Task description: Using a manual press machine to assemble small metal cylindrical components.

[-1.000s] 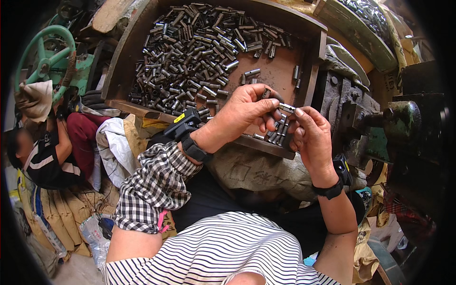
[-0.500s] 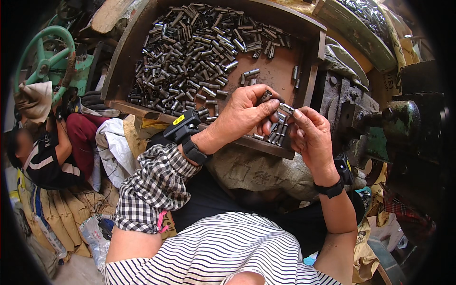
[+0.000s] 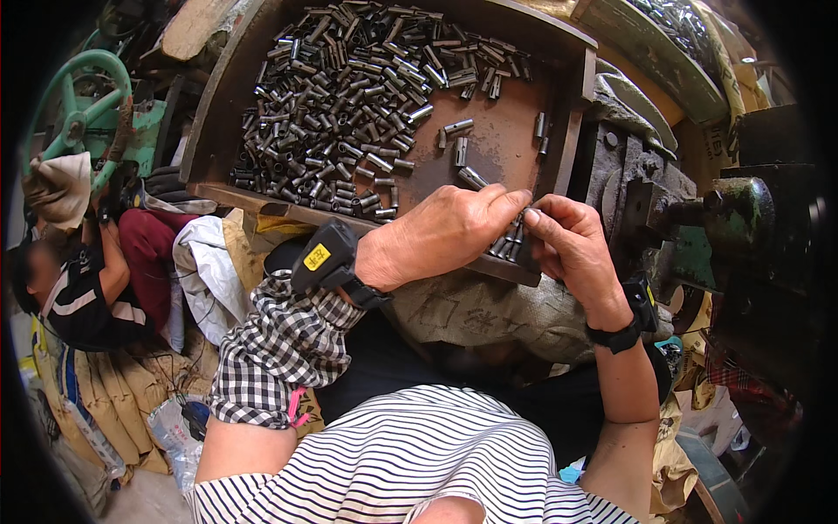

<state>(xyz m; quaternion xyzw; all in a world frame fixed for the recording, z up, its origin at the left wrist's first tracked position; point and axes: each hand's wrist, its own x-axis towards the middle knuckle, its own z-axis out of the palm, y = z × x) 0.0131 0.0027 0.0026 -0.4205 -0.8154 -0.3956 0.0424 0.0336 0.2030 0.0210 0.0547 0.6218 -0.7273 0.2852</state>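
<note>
Over the front right corner of a wooden tray (image 3: 572,131), my two hands meet at the fingertips. My left hand (image 3: 449,229) is turned back-up with its fingers closed, hiding whatever is inside. Thumb and forefinger of my right hand (image 3: 572,244) are pinched against the left fingertips, and the piece between them is too hidden to name. A short metal sleeve (image 3: 471,177) shows just beyond my left knuckles; whether it is held or lying in the tray I cannot tell. Under the fingers lie several slim metal pieces (image 3: 506,244) side by side.
A large heap of dark metal sleeves (image 3: 340,105) fills the tray's left side. Dark machinery (image 3: 738,223) stands at the right. A green handwheel (image 3: 74,118) is at the far left, with another person (image 3: 87,288) seated below it. Cloth sacking (image 3: 480,310) hangs under the tray's front.
My left hand has turned over, back upward, covering the sleeve end seen in it before. The bright slotted piece between my hands is now hidden. My right hand has dipped slightly.
</note>
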